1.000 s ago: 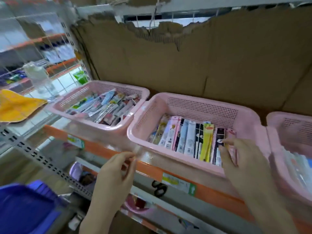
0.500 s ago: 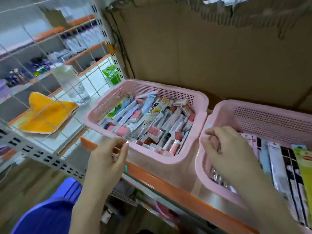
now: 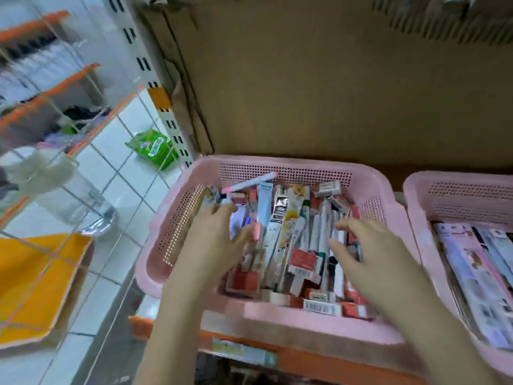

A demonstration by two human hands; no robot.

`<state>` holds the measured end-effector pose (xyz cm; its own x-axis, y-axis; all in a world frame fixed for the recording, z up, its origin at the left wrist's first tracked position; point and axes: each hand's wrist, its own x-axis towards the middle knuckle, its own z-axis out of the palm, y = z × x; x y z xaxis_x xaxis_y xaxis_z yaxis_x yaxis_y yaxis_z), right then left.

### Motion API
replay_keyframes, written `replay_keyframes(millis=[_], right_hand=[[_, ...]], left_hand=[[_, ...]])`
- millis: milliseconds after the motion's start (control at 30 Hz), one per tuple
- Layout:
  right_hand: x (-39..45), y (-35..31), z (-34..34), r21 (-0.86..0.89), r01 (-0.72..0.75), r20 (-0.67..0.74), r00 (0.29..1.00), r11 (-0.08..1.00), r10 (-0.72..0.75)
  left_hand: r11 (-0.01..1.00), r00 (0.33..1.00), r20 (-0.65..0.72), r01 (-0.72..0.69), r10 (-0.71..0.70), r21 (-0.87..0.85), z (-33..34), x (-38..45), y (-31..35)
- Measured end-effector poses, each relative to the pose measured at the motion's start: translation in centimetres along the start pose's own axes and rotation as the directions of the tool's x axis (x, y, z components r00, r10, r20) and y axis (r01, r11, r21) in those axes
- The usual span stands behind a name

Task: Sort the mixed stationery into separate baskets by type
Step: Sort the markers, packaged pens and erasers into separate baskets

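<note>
A pink perforated basket [image 3: 280,169] on the shelf holds several mixed stationery packs [image 3: 294,245]: pens, correction tapes and small red boxes. Both hands are down inside it. My left hand [image 3: 211,240] rests over the left part of the pile with fingers spread. My right hand [image 3: 369,254] hovers over the right part, fingers curled and apart. Neither hand clearly holds an item. A second pink basket [image 3: 416,195] at the right holds flat packaged pens [image 3: 477,273] laid side by side.
Torn brown cardboard [image 3: 333,87] backs the shelf. The shelf's orange front edge [image 3: 305,354] runs below the baskets. A wire grid panel [image 3: 91,151] stands at left, with a yellow cloth [image 3: 30,282], a clear bottle [image 3: 69,198] and a green packet [image 3: 152,147] beyond it.
My view has swung left onto the mixed basket. The left hand rose from the shelf edge into this basket, and the right hand left the neighbouring basket to join it.
</note>
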<state>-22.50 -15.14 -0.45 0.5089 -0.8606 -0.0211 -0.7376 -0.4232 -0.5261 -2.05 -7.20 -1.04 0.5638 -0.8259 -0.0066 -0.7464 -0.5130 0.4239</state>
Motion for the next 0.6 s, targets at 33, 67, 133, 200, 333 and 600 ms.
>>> replay_keyframes(millis=[33, 67, 133, 200, 333, 600], right_hand=[[-0.1, -0.3, 0.3, -0.016, -0.038, -0.003, 0.999, 0.999, 0.038], [-0.2, -0.5, 0.6, -0.03, -0.069, -0.009, 0.998, 0.997, 0.069], [-0.4, -0.7, 1.1, -0.055, -0.116, -0.014, 0.993, 0.992, 0.116], [-0.5, -0.8, 1.3, -0.082, -0.157, 0.008, 0.987, 0.984, 0.158], [0.1, -1.2, 1.6, -0.11, -0.225, 0.077, 0.969, 0.968, 0.234], [0.9, -2.4, 2.9, -0.122, -0.217, 0.149, 0.961, 0.969, 0.234]], left_hand=[[1.0, 0.999, 0.039, -0.021, 0.021, 0.004, 0.2, 1.0, 0.0], [1.0, 0.996, 0.09, -0.015, 0.014, 0.01, 0.3, 1.7, 0.1], [0.998, 0.979, 0.196, 0.047, -0.055, 0.047, 0.8, 2.8, 0.0], [0.995, 0.963, 0.252, 0.086, -0.094, 0.041, 1.1, 3.2, -0.2], [0.987, 0.958, 0.283, 0.089, -0.047, -0.136, 0.2, 3.0, -0.7], [0.967, 0.961, 0.206, 0.139, -0.184, 0.215, 0.1, 1.8, -1.6]])
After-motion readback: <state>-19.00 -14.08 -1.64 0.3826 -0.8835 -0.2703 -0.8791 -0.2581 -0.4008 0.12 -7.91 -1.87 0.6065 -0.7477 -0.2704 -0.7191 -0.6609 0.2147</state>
